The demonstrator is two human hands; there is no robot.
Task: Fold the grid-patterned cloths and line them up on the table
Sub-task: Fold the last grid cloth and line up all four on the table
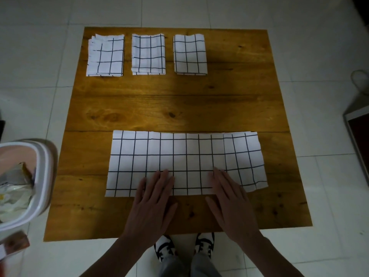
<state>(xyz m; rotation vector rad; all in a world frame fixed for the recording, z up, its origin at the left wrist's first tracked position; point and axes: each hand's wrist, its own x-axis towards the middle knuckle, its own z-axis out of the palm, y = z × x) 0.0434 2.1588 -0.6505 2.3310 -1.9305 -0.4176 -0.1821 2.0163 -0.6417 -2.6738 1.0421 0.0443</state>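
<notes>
**Cloth pressed flat by two hands**

Grid cloth [185, 162] lies low in the middle of the frame on the wooden table [175, 108], its long side running left to right. Left hand [153, 198] and right hand [229, 196] press flat, fingers straight, on its near edge. Three folded cloths [148, 53] line the top.

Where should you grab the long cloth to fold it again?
Probably pinch the long cloth at its right end's two corners and carry them leftward. It lies flat as a wide strip, so halving it sideways moves toward the folded cloths' shape.
</notes>
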